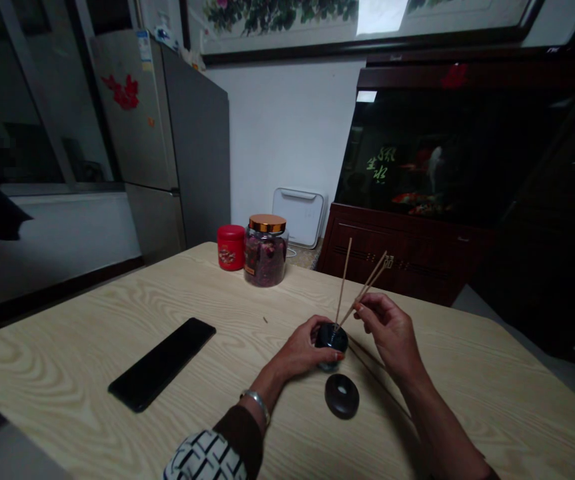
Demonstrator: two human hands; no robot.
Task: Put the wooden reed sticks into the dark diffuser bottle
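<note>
My left hand (pixel 303 348) is wrapped round a small dark glass bottle (pixel 331 339) standing on the table. Thin reed sticks (pixel 343 280) rise from the bottle's mouth, one nearly upright and others leaning right. With thumb and fingers pinched, my right hand (pixel 386 328) holds the leaning reed sticks (pixel 370 281) just above the bottle. In front of the bottle lies a round dark lid (pixel 341 396) with a pale spot at its middle. More thin sticks (pixel 378 379) lie on the table, partly hidden under my right hand and forearm.
The wood-grain table (pixel 177 440) carries a black phone (pixel 163 364) at left. Toward the far edge stand a red jar (pixel 231 247) and a clear jar (pixel 266 257) with a copper-coloured lid. A tiny brown bit (pixel 265 319) lies mid-table. Behind are a fridge (pixel 200 153) and a fish tank (pixel 417 160).
</note>
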